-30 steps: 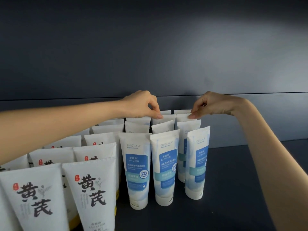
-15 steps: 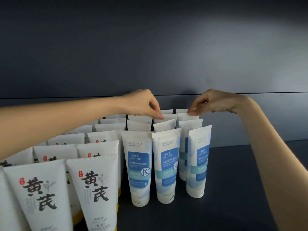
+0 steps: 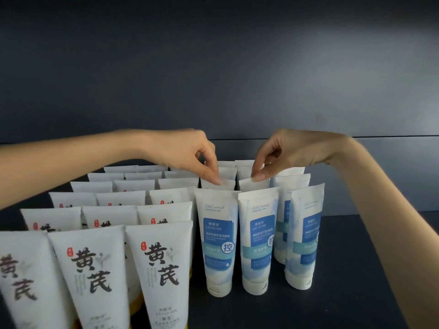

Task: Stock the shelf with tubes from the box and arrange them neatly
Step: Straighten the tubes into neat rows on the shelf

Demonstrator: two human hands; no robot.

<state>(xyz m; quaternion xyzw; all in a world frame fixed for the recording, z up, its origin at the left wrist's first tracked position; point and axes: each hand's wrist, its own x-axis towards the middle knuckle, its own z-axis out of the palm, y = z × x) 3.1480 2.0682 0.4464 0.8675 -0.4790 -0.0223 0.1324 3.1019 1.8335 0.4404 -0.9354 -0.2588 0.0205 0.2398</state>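
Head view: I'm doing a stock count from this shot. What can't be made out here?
All in the head view:
- Box: out of frame.
- Second-row tube pinched by the left hand, another by the right hand: labels hidden by front blue tubes.
- Rear rows: only crimped tops show, count unsure.
- Leftmost tube: cut by the left edge.
- Small print: blurred.

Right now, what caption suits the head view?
Left hand and right hand each pinch a tube top on the shelf.
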